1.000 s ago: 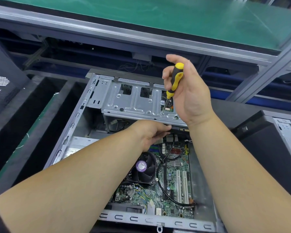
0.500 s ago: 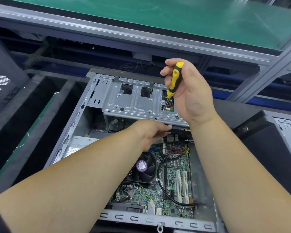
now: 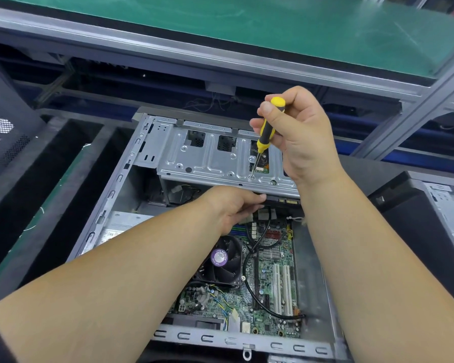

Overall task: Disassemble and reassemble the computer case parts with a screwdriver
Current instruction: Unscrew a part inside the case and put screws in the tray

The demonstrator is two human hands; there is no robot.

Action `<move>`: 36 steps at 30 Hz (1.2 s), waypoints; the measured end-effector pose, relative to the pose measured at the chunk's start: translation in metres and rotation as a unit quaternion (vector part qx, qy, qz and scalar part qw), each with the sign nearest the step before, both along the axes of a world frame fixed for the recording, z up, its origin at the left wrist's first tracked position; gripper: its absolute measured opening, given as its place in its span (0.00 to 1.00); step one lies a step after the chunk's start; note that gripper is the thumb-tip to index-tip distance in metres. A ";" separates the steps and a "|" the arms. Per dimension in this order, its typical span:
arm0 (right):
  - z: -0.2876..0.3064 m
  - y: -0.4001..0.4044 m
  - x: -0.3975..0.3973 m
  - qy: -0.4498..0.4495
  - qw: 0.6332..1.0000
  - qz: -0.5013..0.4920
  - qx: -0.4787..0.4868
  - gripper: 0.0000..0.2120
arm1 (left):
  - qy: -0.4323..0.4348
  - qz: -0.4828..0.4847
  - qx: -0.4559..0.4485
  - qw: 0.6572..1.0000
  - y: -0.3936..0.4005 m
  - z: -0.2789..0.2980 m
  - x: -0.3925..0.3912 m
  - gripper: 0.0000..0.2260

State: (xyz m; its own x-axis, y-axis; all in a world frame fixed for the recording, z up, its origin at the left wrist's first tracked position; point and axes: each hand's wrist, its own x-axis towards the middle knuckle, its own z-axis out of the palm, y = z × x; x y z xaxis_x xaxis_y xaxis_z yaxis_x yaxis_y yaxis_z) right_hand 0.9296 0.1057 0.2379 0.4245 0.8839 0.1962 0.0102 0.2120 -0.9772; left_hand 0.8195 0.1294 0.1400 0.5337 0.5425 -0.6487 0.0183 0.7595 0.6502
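An open computer case (image 3: 108,203) lies flat with its motherboard (image 3: 273,289) and a black CPU fan (image 3: 220,260) exposed. A silver drive cage (image 3: 207,161) spans the case's far end. My right hand (image 3: 302,137) grips a yellow-and-black screwdriver (image 3: 269,124), held nearly upright with its tip on a screw (image 3: 251,176) near the cage's front edge. My left hand (image 3: 233,205) reaches under the cage's front edge, fingers curled there; what they hold is hidden.
A second case (image 3: 446,213) stands at the right, and a black side panel (image 3: 3,132) leans at the left. Black foam trays (image 3: 45,184) lie to the left of the case. A green-topped bench (image 3: 247,24) with an aluminium frame crosses above.
My right hand has shifted slightly down and turned around the screwdriver handle, with the tip staying at the screw. The left hand has not moved.
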 end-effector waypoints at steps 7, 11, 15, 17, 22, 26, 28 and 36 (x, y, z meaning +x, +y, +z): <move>0.001 -0.004 0.003 -0.043 0.997 -0.056 -0.022 0.06 | 0.009 -0.014 -0.006 1.000 0.002 0.000 -0.001 0.05; 0.002 -0.012 0.007 -0.142 0.985 -0.085 -0.051 0.03 | 0.008 -0.033 -0.018 0.999 -0.001 0.009 -0.007 0.05; 0.013 -0.024 0.007 -0.238 0.963 -0.095 -0.079 0.03 | 0.067 -0.136 -0.008 0.988 -0.007 0.031 -0.021 0.11; 0.020 -0.031 0.000 -0.247 0.962 -0.105 -0.041 0.03 | 0.102 -0.196 0.020 0.975 -0.010 0.045 -0.032 0.17; 0.042 -0.047 -0.026 -0.159 0.982 -0.092 0.050 0.04 | 0.107 -0.123 0.142 0.976 -0.005 0.075 -0.080 0.10; 0.048 -0.051 -0.053 -0.081 0.994 -0.054 0.053 0.07 | 0.075 -0.013 0.180 0.981 -0.005 0.086 -0.130 0.10; 0.046 -0.050 -0.069 -0.074 0.996 -0.035 0.044 0.07 | 0.069 0.006 0.194 0.978 -0.006 0.089 -0.152 0.10; 0.041 -0.033 -0.143 -0.080 0.997 0.015 0.013 0.07 | 0.033 0.026 0.225 0.974 0.006 0.086 -0.226 0.09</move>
State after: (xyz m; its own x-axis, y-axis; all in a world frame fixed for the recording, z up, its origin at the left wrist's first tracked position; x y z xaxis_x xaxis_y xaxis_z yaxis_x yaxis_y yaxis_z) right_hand 0.7869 0.0726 0.2787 0.3590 0.8898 0.2818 0.1597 0.2389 -0.9578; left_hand 0.5937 0.1356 0.2255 0.4631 0.8049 -0.3711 0.0396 0.3994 0.9159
